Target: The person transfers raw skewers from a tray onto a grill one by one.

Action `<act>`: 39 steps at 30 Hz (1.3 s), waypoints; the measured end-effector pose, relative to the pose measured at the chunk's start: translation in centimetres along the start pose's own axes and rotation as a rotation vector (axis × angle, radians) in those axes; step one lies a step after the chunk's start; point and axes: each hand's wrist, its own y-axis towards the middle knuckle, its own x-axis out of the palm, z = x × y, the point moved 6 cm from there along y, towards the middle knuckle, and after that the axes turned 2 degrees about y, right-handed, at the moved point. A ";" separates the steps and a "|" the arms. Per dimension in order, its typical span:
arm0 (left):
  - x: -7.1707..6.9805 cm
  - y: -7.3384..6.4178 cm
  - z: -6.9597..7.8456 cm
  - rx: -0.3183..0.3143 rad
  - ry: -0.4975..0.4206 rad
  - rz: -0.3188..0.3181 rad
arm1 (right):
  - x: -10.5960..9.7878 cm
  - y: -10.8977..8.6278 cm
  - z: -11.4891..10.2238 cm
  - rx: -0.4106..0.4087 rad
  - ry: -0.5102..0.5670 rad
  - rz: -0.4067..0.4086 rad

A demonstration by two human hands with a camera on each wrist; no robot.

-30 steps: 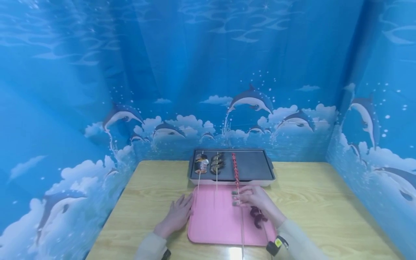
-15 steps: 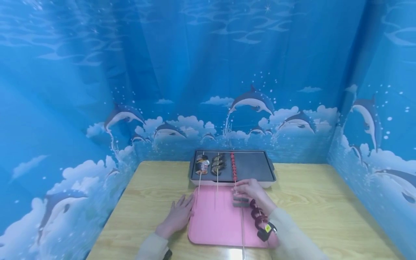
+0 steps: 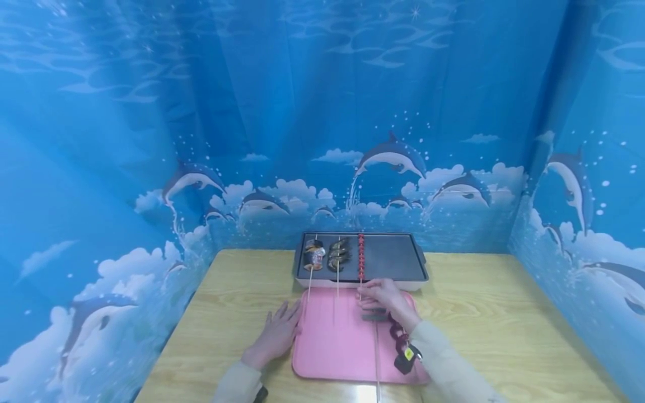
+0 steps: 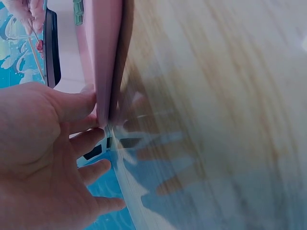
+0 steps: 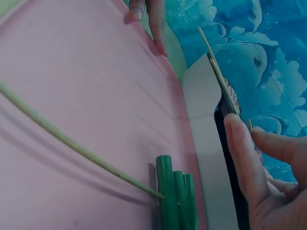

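Observation:
My right hand (image 3: 390,299) pinches the thin stick of a skewer of small red pieces (image 3: 361,257), at the near edge of the black griddle (image 3: 393,256). The red pieces lie over the griddle plate. In the right wrist view, thumb and forefinger meet around the stick's end. Below that hand, a skewer of green stick-shaped pieces (image 5: 165,191) lies on the pink tray (image 3: 337,347). A dark red curled skewer (image 3: 398,333) is partly hidden by the right wrist. My left hand (image 3: 274,336) rests at the tray's left edge, fingers extended, thumb against the rim in the left wrist view.
On the griddle's left lie a skewer of fish-like chunks (image 3: 314,254) and a skewer of dark shrimp (image 3: 339,254), sticks jutting over the tray. The wooden table (image 3: 484,324) extends on both sides. A blue dolphin-print curtain (image 3: 322,140) hangs behind.
My right hand has moved slightly forward and left, bringing the red skewer further onto the griddle and straighter, parallel to the other skewers. The left hand stays at the tray edge.

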 end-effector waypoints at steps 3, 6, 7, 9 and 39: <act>-0.1 0.0 0.1 0.000 -0.005 -0.001 | -0.1 -0.3 0.2 -0.012 0.005 -0.032; -0.1 0.0 0.1 0.001 -0.009 -0.002 | -0.5 -0.9 0.3 -0.023 0.031 -0.062; -0.2 0.0 0.1 0.004 -0.010 0.001 | -0.8 -1.1 0.3 -0.029 0.033 -0.064; -0.2 -0.1 0.1 0.003 -0.009 -0.002 | -1.4 -1.7 0.2 -0.040 0.028 -0.049; -0.3 -0.1 0.3 -0.010 -0.027 -0.011 | -0.8 -11.0 5.8 -0.049 -0.056 -0.272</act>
